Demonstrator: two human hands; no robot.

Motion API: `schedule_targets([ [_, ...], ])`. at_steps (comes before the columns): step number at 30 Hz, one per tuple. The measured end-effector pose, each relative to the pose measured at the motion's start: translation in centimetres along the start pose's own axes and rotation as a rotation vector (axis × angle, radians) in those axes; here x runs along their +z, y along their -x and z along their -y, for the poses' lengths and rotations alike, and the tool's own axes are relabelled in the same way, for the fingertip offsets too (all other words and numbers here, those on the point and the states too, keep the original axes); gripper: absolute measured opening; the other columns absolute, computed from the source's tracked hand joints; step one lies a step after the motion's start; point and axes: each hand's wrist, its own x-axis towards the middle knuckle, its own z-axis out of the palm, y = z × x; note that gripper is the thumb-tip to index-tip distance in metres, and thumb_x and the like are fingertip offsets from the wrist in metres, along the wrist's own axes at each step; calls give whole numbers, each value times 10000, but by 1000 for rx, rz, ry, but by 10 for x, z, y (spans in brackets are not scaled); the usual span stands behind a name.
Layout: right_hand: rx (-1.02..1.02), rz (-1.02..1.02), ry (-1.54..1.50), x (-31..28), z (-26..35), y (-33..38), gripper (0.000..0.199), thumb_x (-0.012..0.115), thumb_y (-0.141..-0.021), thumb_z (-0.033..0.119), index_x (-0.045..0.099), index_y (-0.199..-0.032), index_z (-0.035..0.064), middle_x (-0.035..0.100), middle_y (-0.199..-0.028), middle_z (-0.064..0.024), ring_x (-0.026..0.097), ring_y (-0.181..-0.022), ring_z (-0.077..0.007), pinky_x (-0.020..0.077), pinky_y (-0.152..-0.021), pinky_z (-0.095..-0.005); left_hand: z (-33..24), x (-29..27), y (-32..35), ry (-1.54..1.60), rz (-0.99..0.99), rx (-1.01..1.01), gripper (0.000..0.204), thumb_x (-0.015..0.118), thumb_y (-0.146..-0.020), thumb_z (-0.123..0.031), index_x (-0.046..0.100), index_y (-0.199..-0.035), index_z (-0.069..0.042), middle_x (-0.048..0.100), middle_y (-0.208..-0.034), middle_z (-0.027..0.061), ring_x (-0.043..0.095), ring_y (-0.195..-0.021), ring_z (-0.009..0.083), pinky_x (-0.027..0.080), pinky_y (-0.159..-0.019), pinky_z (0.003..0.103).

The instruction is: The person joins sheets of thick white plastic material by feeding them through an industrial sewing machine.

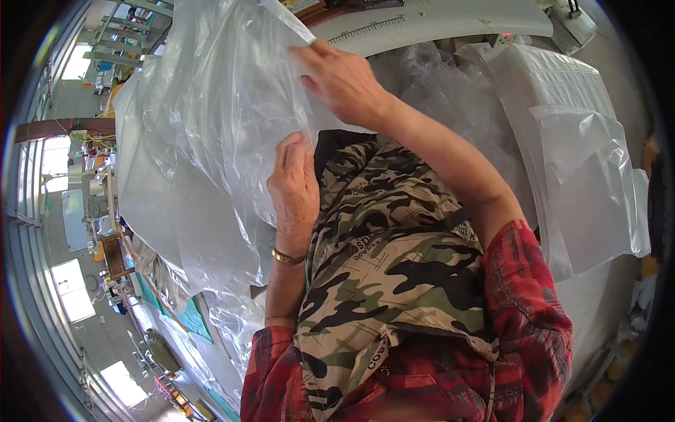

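Plastic sheet: the clear sheet (190, 133) hangs in loose folds in front of the person and to the left, its near edge running up beside both hands.
Left hand: the hand (292, 186) is upright against the sheet's near edge, fingers half curled and close together; whether they pinch the film cannot be told.
Right hand: the hand (344, 84) reaches across to the upper part of that edge, fingers slightly bent and thumb a little apart; blur hides whether the film is caught between them.
Handling the film: thin, slippery film probably behaves best with a light pinch at two spread points along the edge, tension kept even, and folds smoothed rather than yanked; the bracelet (287, 257) on the left wrist could snag it.
Work surface: beyond the hands, the pale table (464, 20) carries a dark ruler scale (369, 28); crumpled clear plastic (439, 77) lies nearer, and layered plastic bags (569, 169) drape at the right.
Room: on the far left, bright windows (72, 290) line a grey wall beyond a brown beam (67, 129) and a teal cloth (198, 322); small clutter between is too tiny to name.
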Motion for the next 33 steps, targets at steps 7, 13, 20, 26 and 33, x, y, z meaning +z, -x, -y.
schedule_targets([
  [7, 754, 381, -939, -9, 27, 96, 302, 571, -972, 262, 617, -1028, -31, 639, -824, -41, 592, -723, -100, 516, -661, -281, 7, 23, 14, 34, -26, 2, 62, 573, -905, 0, 582, -967, 1, 639, -1056, 163, 635, -921, 333, 521, -774, 384],
  [13, 820, 196, -1239, 10, 11, 73, 516, 479, -1000, 434, 602, -1152, -44, 649, -904, -44, 589, -797, -104, 513, -737, -265, 4, 34, 12, -34, 3, 58, 83, 571, -905, -9, 581, -987, 3, 632, -1068, 162, 635, -935, 342, 521, -770, 396],
  [20, 358, 120, -229, -31, -11, 75, 360, 664, -882, 202, 566, -1168, 6, 634, -1004, -140, 616, -876, -223, 496, -748, -327, 14, 50, 12, -13, 42, 34, 77, 567, -908, -16, 578, -982, 3, 634, -1052, 167, 639, -909, 352, 522, -756, 395],
  [26, 457, 121, -50, -3, -20, 103, 227, 686, -831, 148, 618, -992, 3, 620, -819, -90, 600, -749, -257, 478, -671, -375, 15, 56, 13, 66, -44, 59, 58, 582, -910, -23, 588, -961, 2, 645, -992, 164, 637, -880, 342, 520, -744, 382],
  [33, 682, 289, -1341, -4, 9, 116, 203, 652, -920, 158, 647, -875, -40, 550, -737, 56, 449, -697, -30, 404, -602, -217, 0, 34, 15, -42, -75, 83, 68, 610, -896, -46, 596, -963, -39, 604, -904, 98, 618, -775, 305, 497, -640, 383],
])
